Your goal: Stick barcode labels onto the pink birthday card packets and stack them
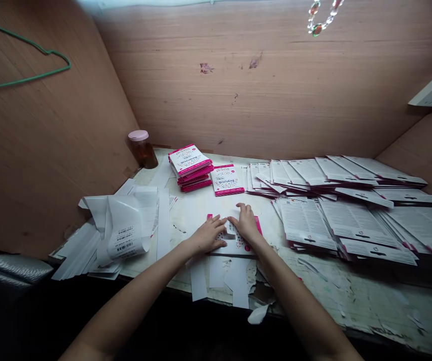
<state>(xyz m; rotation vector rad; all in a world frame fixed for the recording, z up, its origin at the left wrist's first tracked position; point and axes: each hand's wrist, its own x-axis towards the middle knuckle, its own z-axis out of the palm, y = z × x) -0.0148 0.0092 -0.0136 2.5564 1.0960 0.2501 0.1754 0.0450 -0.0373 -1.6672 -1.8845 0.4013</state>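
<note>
A flat white packet with pink edges [243, 247] lies on the table in front of me, partly covered by my hands. On it sits a small white label [230, 229] with faint print, between my two hands. My left hand [208, 234] rests on the packet's left side, fingers apart, fingertips beside the label. My right hand [246, 224] is on the right side; its thumb touches the label's top edge and another finger points away from it. Whether the label is fully stuck down cannot be seen. Just beyond stands a single printed packet [228, 180].
A pile of pink-and-white packets [190, 163] is at the back. Fanned rows of packets, backs up [351, 220], fill the right. At left lie a curled label sheet [125, 230] and paper strips. A lidded jar [143, 149] stands in the corner; backing scraps [240, 281] lie near the front edge.
</note>
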